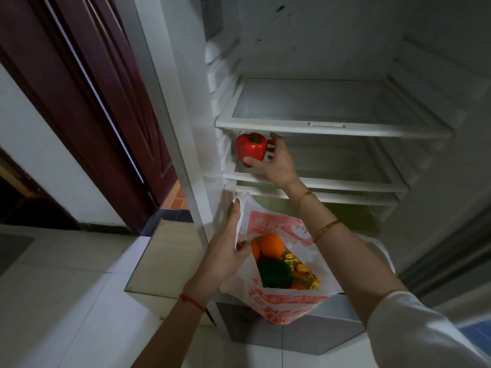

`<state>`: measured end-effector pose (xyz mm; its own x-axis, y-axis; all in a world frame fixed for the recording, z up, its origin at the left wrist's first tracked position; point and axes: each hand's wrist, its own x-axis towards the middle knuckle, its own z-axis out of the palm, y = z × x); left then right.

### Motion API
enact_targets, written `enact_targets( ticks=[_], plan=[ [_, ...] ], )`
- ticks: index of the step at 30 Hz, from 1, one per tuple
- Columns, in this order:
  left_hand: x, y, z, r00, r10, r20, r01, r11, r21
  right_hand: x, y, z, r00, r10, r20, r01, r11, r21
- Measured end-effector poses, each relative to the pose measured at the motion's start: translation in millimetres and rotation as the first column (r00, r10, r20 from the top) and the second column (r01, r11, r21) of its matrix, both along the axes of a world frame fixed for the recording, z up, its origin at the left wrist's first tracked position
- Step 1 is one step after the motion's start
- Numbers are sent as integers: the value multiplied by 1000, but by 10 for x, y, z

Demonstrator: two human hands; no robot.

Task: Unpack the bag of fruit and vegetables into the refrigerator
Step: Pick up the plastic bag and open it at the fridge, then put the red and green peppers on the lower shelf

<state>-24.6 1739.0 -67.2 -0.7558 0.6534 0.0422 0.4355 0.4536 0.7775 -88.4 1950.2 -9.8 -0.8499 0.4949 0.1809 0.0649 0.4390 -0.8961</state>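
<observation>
The fridge stands open, white and smooth inside. It has 3 flat shelves with clear panes and white plastic edges. The top shelf is at 12 o'clock in the picture. The second shelf sits just below it.

The right hand holds a red pepper over the left end of the second shelf, at about 11 o'clock from the middle of the picture. The pepper is shiny, round and bumpy, with a little green stem on top. The thumb curls under it and the fingers spread round its right side. I cannot tell if the pepper touches the shelf.

A thin white plastic bag with pink writing hangs at 6 o'clock, in front of the bottom of the fridge. It is soft and crinkly. The left hand pinches its left edge between thumb and fingers and holds the bag open. Inside are 2 round oranges, a dark green pepper, and some yellow and orange things that are too small to tell.

The right wrist wears 2 thin gold bracelets. The left wrist wears a red string. At 9 o'clock there is a dark red wooden door. The floor has pale smooth tiles.
</observation>
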Motion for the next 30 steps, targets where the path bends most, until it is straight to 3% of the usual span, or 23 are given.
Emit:
enact_targets(
  ticks=[4, 7, 9, 12, 17, 21, 27, 30],
  plan=[
    [10, -64, -27, 1000, -16, -14, 17, 999, 31, 424, 6, -101, 983, -120, -136, 136, 983, 119],
    [31, -135, -77, 999, -37, -27, 38, 999, 24, 871, 5, -328, 985, -20, -172, 62, 967, 246],
    [62, -171, -90, 999, -46, -25, 46, 999, 24, 1138, -18, -533, 993, 119, -23, -108, 954, 280],
    [140, -185, -85, 997, -66, -29, 67, 998, 12, 1396, -65, -900, 925, 256, 281, -333, 903, 273],
    [249, -178, -107, 995, -95, -37, 95, 995, -4, 1472, -126, -1562, 747, 158, 646, -440, 846, 302],
    [300, -184, -118, 993, -100, -63, 101, 995, 9, 1427, -229, -1809, 665, 172, 727, -541, 781, 311],
    [357, -232, -97, 993, -102, -55, 103, 995, 13, 1448, -265, -1932, 683, 135, 717, -605, 656, 452],
    [353, -259, -92, 996, -89, -33, 90, 995, 39, 1459, -243, -1899, 709, 151, 689, -563, 709, 424]
  ],
)
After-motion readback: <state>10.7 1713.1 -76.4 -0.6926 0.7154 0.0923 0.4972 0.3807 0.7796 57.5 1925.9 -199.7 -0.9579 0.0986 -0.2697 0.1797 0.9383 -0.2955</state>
